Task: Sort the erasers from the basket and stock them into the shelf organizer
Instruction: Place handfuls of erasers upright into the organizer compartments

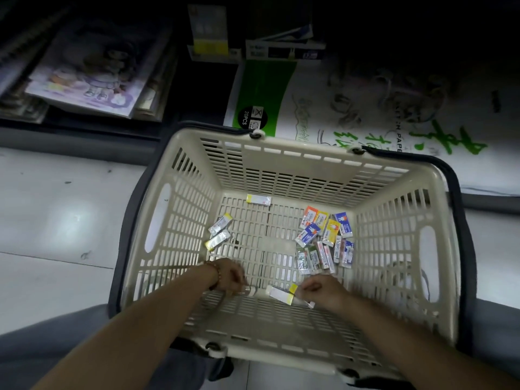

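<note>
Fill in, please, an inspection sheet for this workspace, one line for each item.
Surface: pale tiled floor.
Job's things: cream basket on the floor; erasers inside, a right cluster, a left group, a lone eraser by the far wall.
Clutter: nothing seen.
Hands: right hand pinches a white-and-yellow eraser; left hand curled, grip blurred.
Cables: nothing seen.
Surroundings: notebooks on a low shelf; sketch paper pack behind the basket.

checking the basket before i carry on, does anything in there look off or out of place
Nothing looks damaged or spilled. The erasers just lie jumbled on the basket floor: a heap at the right, three loose ones at left and back. The right hand pinches a yellow-ended eraser.
</note>
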Motion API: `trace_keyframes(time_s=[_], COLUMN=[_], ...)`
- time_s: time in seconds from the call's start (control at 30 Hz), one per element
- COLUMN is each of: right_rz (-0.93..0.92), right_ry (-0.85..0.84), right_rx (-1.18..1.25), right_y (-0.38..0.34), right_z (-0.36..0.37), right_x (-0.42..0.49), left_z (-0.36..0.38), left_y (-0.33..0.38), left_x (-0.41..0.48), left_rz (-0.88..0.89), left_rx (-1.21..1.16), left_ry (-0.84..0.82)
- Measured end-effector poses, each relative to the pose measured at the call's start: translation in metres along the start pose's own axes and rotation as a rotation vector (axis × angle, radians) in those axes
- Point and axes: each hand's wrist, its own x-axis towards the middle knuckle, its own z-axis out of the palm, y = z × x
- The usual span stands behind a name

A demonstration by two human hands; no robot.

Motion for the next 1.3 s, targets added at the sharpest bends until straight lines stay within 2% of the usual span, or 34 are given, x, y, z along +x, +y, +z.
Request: trace_keyframes(time_s=[0.07,0.17,0.27,0.3,0.4,0.5,0.63,0.7,0.8,0.97,1.03,1.13,1.23,1.3], right_rz=[-0.020,-0.006,-0.003,-0.016,-0.054,-0.054,-0.082,-0.144,-0.210,-0.267,-0.315,-0.384,-0.381,-0.337], right_ry=[-0.036,-0.015,-0.054,-0.090,-0.133,-0.107,-0.087,-0.048,-0.034,-0.350,-0.380,-0.288,-0.211,-0.218], right_rx=[-0.006,-0.043,-0.060,-0.094,-0.168,-0.185,0.031,0.158,0.266,0.226,0.207,0.242,0.322,0.378], right_y=[-0.005,-0.013,-0.016,-0.017,-0.014,-0.014,-0.044,-0.068,-0.100,-0.129,-0.136,-0.145,-0.145,-0.140], right_z=[0.005,0.009,0.013,0.013,0.012,0.008,-0.007,-0.016,-0.027,-0.034,-0.028,-0.013,0.000,0.004], right_x=[0.001,0.003,0.008,0.008,0.007,0.003,-0.008,-0.014,-0.025,-0.035,-0.037,-0.036,-0.030,-0.025], left_z=[0.000,-0.001,-0.006,-0.010,-0.022,-0.031,-0.035,-0.035,-0.038,-0.050,-0.049,-0.047,-0.045,-0.047], left_y=[-0.002,-0.003,-0.004,-0.003,-0.003,-0.001,0.007,0.015,0.025,0.029,0.034,0.036,0.030,0.023], left_x=[0.000,-0.002,-0.001,-0.002,-0.005,-0.010,-0.013,-0.018,-0.031,-0.063,-0.070,-0.076,-0.080,-0.083], left_rz=[0.019,-0.006,-0.055,-0.050,0.117,0.073,0.091,0.095,0.195,0.249,0.221,0.174,0.242,0.243], left_rx=[-0.046,0.078,0.100,0.065,-0.138,-0.315,-0.402,-0.542,-0.729,-0.888,-0.912,-0.874,-0.773,-0.770], left_ry=[0.009,-0.036,0.022,0.052,0.137,0.195,0.292,0.307,0.310,0.325,0.283,0.240,0.232,0.228])
